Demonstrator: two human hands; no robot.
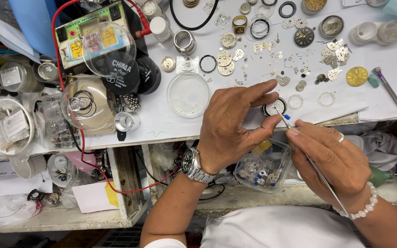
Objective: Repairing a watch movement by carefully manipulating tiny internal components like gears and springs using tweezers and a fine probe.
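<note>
My left hand (235, 124) rests at the front edge of the white worktop, its fingers closed around a small round watch movement (274, 107). My right hand (331, 163) grips thin metal tweezers (299, 144) whose tip touches the movement. A steel wristwatch sits on my left wrist, a white bead bracelet on my right. Much of the movement is hidden by my left fingers.
Many tiny watch parts, dials and rings (299, 59) lie scattered on the white paper. A clear round dish (188, 94) sits left of my hands. A plastic box of parts (263, 170) stands on the shelf below. A red-wired tester (93, 34), domes and jars crowd the left.
</note>
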